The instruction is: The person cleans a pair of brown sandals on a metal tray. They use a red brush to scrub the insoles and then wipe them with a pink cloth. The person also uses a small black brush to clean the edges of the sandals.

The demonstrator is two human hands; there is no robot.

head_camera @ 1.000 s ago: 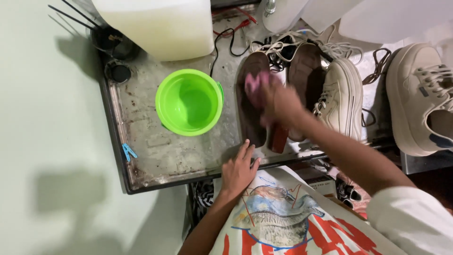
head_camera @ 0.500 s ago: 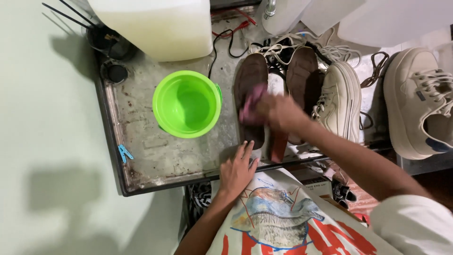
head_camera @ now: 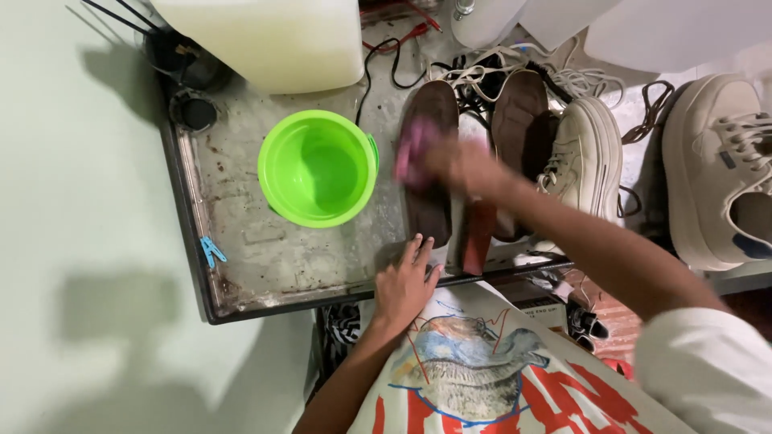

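My right hand (head_camera: 462, 165) is blurred with motion and grips a pink brush (head_camera: 414, 149) pressed on a brown insole (head_camera: 430, 161) that lies on the worn metal tray (head_camera: 265, 257). My left hand (head_camera: 404, 281) rests flat on the tray's near edge, fingers spread, just below that insole. A second brown insole (head_camera: 519, 120) lies to the right, beside a cream sneaker (head_camera: 583, 165). A bright green plastic bucket (head_camera: 318, 169) stands left of the insoles.
A large white container (head_camera: 265, 36) sits at the tray's back, with a dark round lid (head_camera: 193, 108) and cables near it. Another cream sneaker (head_camera: 720, 169) lies at far right. A blue clothes peg (head_camera: 211, 251) is clipped to the tray's left rim. White laces (head_camera: 482, 76) trail behind the insoles.
My right hand with the pink brush has slid back and forth along the brown insole, now further up and left. The left hand has stayed at the tray edge.
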